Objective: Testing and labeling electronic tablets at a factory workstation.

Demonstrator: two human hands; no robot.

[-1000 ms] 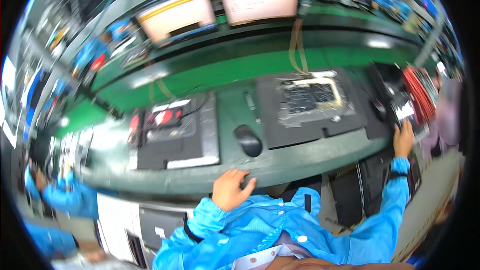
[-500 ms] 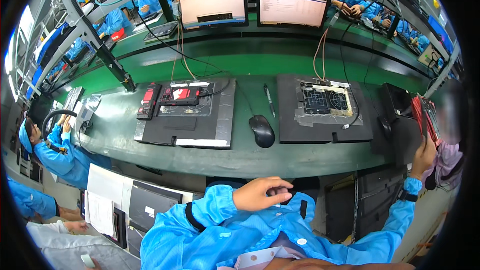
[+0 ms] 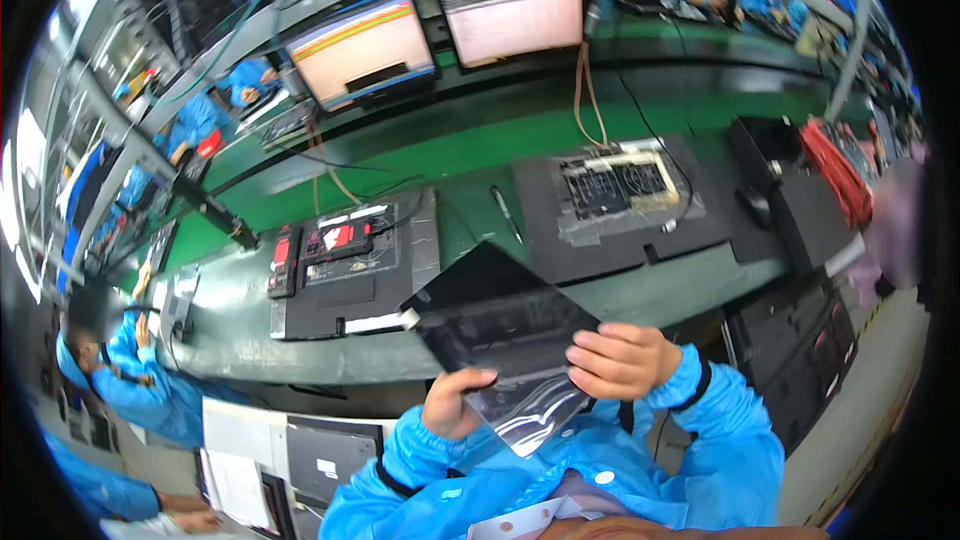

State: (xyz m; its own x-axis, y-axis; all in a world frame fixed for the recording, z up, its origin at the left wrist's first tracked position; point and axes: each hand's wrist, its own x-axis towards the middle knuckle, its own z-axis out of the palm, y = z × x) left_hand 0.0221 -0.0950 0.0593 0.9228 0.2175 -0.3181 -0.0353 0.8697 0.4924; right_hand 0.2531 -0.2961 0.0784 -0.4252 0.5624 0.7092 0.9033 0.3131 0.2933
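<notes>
A flat black rectangular panel (image 3: 480,295), part of it in a clear plastic sleeve (image 3: 525,415), is tilted in front of my body at the table's near edge. My left hand (image 3: 455,402) pinches its lower left edge with the thumb on top. On the opposite edge, my right hand (image 3: 625,360) has its fingers across the sleeve and panel. Whether the panel is a screen or a tablet I cannot tell. It hides part of the green table (image 3: 650,295) and the spot where the mouse lay.
Two black work mats lie on the table; the left mat (image 3: 410,280) bears red-and-black handheld devices (image 3: 345,238), the right one a taped frame (image 3: 620,185). A pen (image 3: 507,215) lies between them. At the right stand a black box (image 3: 765,150) and red sleeves (image 3: 835,175). A co-worker (image 3: 140,380) sits left.
My right hand has come from the far right to my front, and the panel is now between both hands. My left hand has moved slightly left and gripped it. The view has tilted.
</notes>
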